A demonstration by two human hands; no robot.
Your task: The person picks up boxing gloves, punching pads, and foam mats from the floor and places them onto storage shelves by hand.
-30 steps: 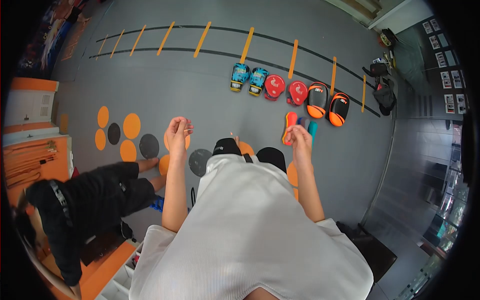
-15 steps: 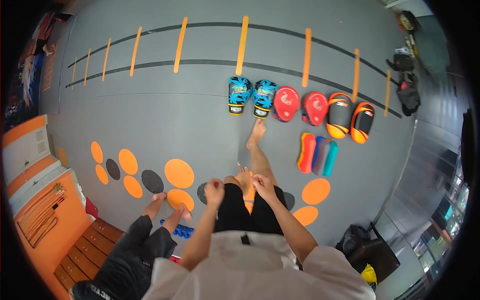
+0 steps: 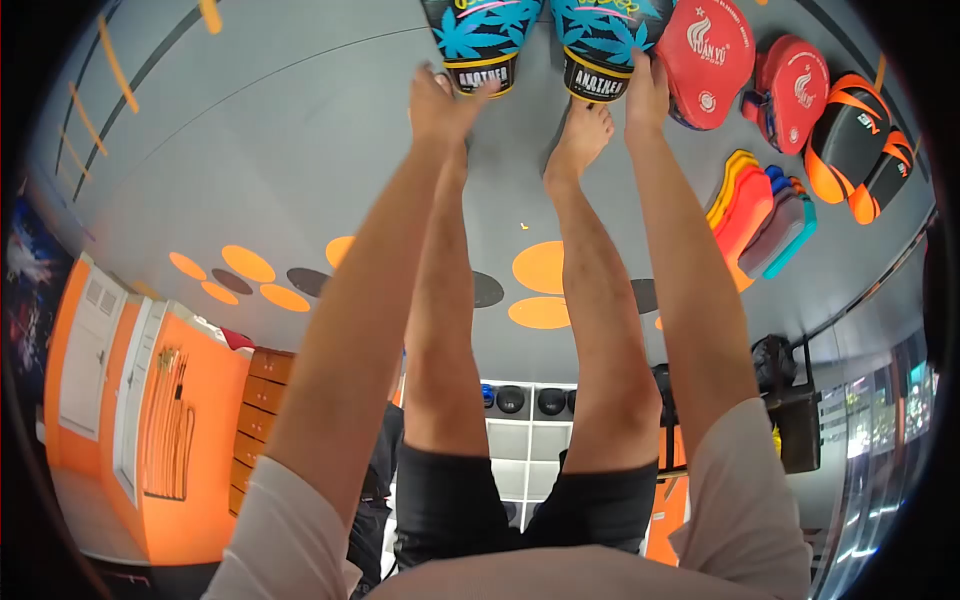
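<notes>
Two boxing gloves lie side by side on the grey mat (image 3: 250, 150) at the top of the head view, black with blue leaf prints and yellow-edged cuffs. My left hand (image 3: 443, 105) reaches to the cuff of the left boxing glove (image 3: 487, 35), thumb spread from the fingers and overlapping the cuff. At the outer edge of the right boxing glove (image 3: 608, 35) is my right hand (image 3: 647, 98), its fingers stretched along the glove's side. My bare right foot (image 3: 580, 140) stands just below that glove.
Right of the gloves lie red focus mitts (image 3: 705, 65), black-and-orange strike pads (image 3: 850, 140) and a row of coloured curved pads (image 3: 745, 205). Orange and dark dots mark the mat. Behind my legs stands a white shelf (image 3: 510, 440) holding dark round objects.
I have bent forward and moved closer to the gloves. Both hands went from near my thighs out to the gloves, which now appear larger at the top of the view.
</notes>
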